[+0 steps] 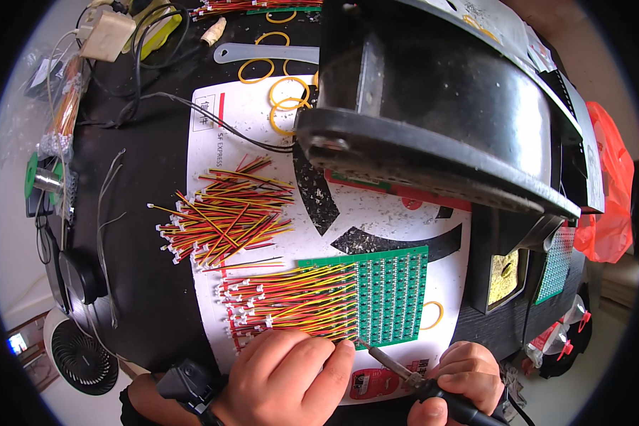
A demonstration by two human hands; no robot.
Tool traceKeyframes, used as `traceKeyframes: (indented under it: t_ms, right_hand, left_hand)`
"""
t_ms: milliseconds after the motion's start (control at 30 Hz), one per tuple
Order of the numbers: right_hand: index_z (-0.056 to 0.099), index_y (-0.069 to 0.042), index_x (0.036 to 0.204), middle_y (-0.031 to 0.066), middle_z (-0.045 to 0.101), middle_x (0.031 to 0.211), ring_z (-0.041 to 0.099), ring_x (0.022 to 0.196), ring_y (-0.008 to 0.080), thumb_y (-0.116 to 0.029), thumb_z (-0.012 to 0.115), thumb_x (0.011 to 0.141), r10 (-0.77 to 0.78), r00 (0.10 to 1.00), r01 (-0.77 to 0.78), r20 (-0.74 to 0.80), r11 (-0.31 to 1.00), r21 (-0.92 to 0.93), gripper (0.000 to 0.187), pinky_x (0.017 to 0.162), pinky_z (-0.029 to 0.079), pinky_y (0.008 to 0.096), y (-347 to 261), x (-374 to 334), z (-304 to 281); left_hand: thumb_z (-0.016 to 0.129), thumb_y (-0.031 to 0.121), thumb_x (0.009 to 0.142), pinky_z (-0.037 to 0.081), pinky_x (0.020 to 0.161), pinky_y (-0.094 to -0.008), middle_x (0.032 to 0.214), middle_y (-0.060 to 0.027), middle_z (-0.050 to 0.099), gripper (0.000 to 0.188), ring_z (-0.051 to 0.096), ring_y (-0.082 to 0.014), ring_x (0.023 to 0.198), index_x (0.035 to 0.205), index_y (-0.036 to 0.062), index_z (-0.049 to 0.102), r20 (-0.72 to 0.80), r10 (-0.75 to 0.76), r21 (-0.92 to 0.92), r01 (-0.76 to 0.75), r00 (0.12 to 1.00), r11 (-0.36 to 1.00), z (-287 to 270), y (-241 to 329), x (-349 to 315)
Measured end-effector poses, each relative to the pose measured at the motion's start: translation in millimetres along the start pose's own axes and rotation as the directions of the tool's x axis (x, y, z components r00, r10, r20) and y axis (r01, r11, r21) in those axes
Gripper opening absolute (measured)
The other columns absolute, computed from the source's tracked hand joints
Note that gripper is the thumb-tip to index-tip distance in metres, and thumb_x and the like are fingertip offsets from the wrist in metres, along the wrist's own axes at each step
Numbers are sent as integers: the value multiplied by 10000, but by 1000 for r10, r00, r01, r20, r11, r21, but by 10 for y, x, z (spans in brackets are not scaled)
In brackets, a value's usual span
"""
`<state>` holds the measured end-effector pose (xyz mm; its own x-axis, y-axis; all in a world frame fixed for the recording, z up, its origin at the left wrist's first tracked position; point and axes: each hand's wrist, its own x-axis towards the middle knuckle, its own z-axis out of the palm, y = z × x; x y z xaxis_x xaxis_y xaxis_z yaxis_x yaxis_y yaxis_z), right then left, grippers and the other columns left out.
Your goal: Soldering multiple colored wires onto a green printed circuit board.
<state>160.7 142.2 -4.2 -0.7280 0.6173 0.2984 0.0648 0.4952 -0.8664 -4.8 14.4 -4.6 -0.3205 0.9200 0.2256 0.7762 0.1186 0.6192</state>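
A green circuit board panel lies on a white printed sheet, with rows of small solder pads. Red, yellow and black connector wires run from it to the left, white plugs at their far ends. My left hand is closed at the near edge of these wires, fingertips by the board's lower left part; the wire in its fingers is mostly hidden. My right hand grips a soldering iron, its tip at the board's near edge, beside my left fingertips. A loose pile of similar wires lies farther off.
A large black housing overhangs the sheet's far right. Right of the sheet are a yellow sponge in a holder and another panel. Rubber bands and a pale plastic strip lie beyond. A small fan stands at left.
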Motion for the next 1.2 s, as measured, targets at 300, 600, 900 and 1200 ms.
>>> traceKeyframes:
  t_ms: [300,600,900,1200]
  right_hand:
    - [546,72,876,132,550,662,506,505,211,-77,703,784,-87,995,84,45,994,68,235,478,428,324,5,53,-20]
    - [543,78,899,133,552,675,507,512,206,-65,694,788,-98,994,93,55,992,79,236,483,430,321,6,61,-23]
    - [559,-62,920,44,581,668,563,588,141,-249,784,811,99,992,-96,82,995,-32,312,577,500,291,37,-170,-116]
    - [535,67,918,118,535,668,481,507,191,-88,690,795,-112,993,110,29,990,87,251,472,407,328,27,26,-22]
  left_hand:
    - [649,-52,766,514,656,-354,838,-130,592,144,600,-288,712,907,-47,679,3,-24,-50,24,1000,998,5,-17,-2]
    - [651,-59,758,507,651,-354,837,-132,589,158,593,-285,706,913,-51,678,25,-32,-52,33,999,998,-13,-11,9]
    - [654,-54,754,507,664,-358,842,-129,589,160,592,-286,714,912,-48,679,25,-34,-50,35,999,998,-20,-4,8]
    - [659,-51,760,507,670,-357,841,-129,587,154,591,-287,716,912,-50,680,34,-41,-36,42,999,998,-8,1,3]
